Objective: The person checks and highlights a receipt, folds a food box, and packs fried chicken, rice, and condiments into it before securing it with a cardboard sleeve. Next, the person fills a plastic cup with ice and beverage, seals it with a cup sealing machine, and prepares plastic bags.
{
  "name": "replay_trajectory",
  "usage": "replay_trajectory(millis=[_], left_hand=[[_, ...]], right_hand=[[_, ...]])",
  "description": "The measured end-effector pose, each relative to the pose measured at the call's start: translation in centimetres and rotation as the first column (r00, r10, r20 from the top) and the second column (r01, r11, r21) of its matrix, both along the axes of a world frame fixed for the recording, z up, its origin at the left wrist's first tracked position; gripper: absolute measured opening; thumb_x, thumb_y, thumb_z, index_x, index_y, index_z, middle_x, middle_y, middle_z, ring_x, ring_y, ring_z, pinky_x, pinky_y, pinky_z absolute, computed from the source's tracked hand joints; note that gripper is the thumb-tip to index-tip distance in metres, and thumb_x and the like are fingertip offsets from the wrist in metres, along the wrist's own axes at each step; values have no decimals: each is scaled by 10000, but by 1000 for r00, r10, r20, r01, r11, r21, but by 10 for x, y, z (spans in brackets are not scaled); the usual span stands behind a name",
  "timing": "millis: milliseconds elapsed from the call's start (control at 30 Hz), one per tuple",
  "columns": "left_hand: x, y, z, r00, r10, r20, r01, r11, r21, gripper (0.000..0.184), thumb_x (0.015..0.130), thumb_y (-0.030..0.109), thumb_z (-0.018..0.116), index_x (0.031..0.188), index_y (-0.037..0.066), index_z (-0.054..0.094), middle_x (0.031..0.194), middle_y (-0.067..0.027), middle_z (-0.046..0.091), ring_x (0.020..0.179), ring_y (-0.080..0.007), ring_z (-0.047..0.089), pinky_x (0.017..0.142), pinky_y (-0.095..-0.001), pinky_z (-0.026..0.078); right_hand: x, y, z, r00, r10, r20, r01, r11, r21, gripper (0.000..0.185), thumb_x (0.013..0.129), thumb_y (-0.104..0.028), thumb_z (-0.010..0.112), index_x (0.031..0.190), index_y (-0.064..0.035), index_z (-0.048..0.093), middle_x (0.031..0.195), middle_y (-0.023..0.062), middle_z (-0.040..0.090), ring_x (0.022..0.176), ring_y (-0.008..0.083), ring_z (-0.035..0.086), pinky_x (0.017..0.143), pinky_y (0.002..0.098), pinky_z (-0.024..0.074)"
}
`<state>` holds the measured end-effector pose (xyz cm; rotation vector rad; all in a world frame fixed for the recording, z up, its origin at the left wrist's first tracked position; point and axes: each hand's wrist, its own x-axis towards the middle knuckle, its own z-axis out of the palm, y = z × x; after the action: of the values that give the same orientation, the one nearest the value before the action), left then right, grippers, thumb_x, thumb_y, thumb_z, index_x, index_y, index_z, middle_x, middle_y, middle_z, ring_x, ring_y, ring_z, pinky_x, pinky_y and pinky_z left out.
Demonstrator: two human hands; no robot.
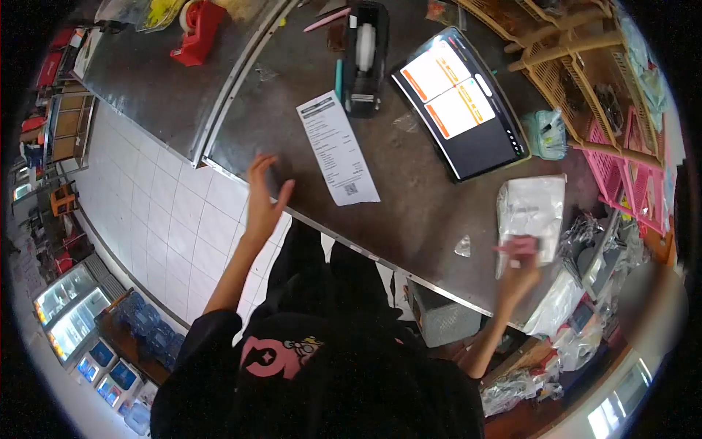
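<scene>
My left hand (265, 192) hovers at the table's front edge, fingers apart and nothing in them. A long printed receipt (338, 150) with a QR code lies flat just beyond it, not touched. On the right, my right hand (518, 279) is closed around a small dark-pink object (520, 247), too blurred for its kind to show. Hand and object are over a stack of white plastic bags (532, 205); whether they touch it I cannot tell. A tablet (462, 104) with a lit screen lies behind the bags.
A black tape dispenser (365, 62) stands behind the receipt, and a red tape dispenser (199, 33) at far left. Tan baskets (563, 66) and a pink basket (632, 175) border the right. A scrap of clear plastic (463, 246) lies near the front edge.
</scene>
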<state>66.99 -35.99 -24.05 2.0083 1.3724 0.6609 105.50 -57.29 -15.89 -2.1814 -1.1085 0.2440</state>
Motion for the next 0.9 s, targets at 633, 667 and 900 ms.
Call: replay_trajectory(millis=[633, 667, 900], left_hand=[[40, 12, -44, 981, -71, -180, 79, 996, 33, 1046, 556, 525, 740, 1359, 26, 292, 1434, -63, 280, 1369, -368, 76, 1055, -602, 40], [40, 13, -43, 982, -66, -174, 73, 997, 31, 1046, 556, 525, 740, 1359, 26, 292, 1434, -63, 280, 1369, -368, 76, 1055, -602, 40], [37, 11, -42, 990, -54, -132, 57, 998, 16, 1022, 559, 514, 738, 1351, 27, 313, 1431, -60, 289, 1371, -360, 82, 1065, -584, 35]], right_hand=[[-200, 196, -128, 501, 309, -808, -131, 950, 282, 122, 820, 8, 618, 918, 31, 550, 861, 98, 617, 773, 127, 611, 701, 234, 497], [-200, 198, -124, 506, 292, -812, -125, 956, 267, 121, 821, 4, 620, 917, 28, 551, 859, 88, 612, 778, 119, 602, 703, 229, 488], [-194, 189, -133, 675, 436, -595, -322, 900, 294, 102, 818, -5, 629, 884, 6, 551, 859, 53, 586, 767, 92, 549, 688, 207, 445]])
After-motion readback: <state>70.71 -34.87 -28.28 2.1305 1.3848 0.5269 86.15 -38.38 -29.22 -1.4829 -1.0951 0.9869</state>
